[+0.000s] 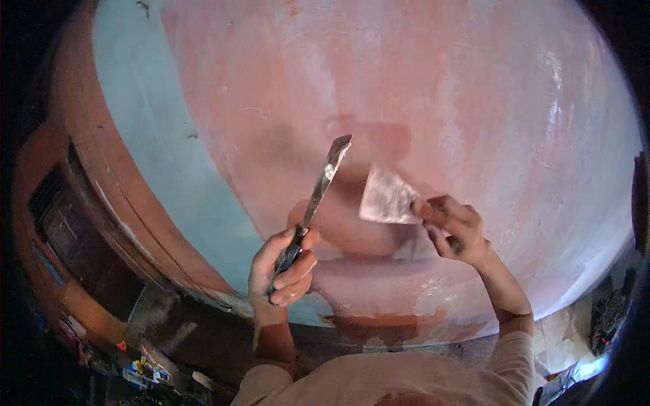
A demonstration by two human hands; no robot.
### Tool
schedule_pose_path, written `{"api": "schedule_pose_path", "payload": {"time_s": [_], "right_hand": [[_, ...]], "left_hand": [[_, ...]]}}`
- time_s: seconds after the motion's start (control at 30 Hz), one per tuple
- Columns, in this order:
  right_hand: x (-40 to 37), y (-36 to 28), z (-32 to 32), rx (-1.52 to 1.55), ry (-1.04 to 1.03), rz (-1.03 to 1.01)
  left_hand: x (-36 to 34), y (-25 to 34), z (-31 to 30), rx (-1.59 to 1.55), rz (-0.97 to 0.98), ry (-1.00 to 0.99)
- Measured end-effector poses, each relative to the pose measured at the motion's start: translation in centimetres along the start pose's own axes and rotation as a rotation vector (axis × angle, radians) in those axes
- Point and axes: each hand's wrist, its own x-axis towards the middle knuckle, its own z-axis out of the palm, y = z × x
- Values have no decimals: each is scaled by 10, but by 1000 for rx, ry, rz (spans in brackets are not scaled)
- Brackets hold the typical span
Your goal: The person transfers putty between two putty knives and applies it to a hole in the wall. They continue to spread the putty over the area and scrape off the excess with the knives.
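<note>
The left hand (284, 267) is curled round the knife (317, 196) while the right hand (459, 229) just pinches the flat scraper (387, 197), both tools in front of the pink wall (406, 74); a lazy pinch could probably drop the scraper. Its gripped end's hidden, and can't tell if it's touching the wall.

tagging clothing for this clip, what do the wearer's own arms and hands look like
The ungloved left hand and ungloved right hand are bare, as are the forearms. Short, plain beige fabric sleeves cover the upper arms. No watch shows on either wrist. A small bright spot on a left finger is too small to identify.
</note>
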Motion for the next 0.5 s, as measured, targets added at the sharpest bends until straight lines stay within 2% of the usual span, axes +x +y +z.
{"api": "schedule_pose_path", "payload": {"time_s": [0.03, 0.13, 0.17, 0.27, 0.3, 0.4, 0.5], "right_hand": [[8, -1, -1, 51, 102, -19], [14, -31, -17, 1141, 212, 697], [17, -31, -21, 1187, 155, 721], [15, -25, -15, 1447, 191, 710], [19, -29, -11, 1371, 272, 776], [19, -32, -16, 1279, 234, 724], [11, -24, -14, 691, 246, 586]], "left_hand": [[1, -1, -1, 14, 8, 1], [4, -8, -6, 7, -22, -35], [5, -9, -7, -16, -28, -59], [6, -14, -2, -49, -18, -55], [7, -16, 1, -41, -17, -53], [12, -26, 12, 34, 4, -52], [13, -31, 19, 82, 0, -17]]}}
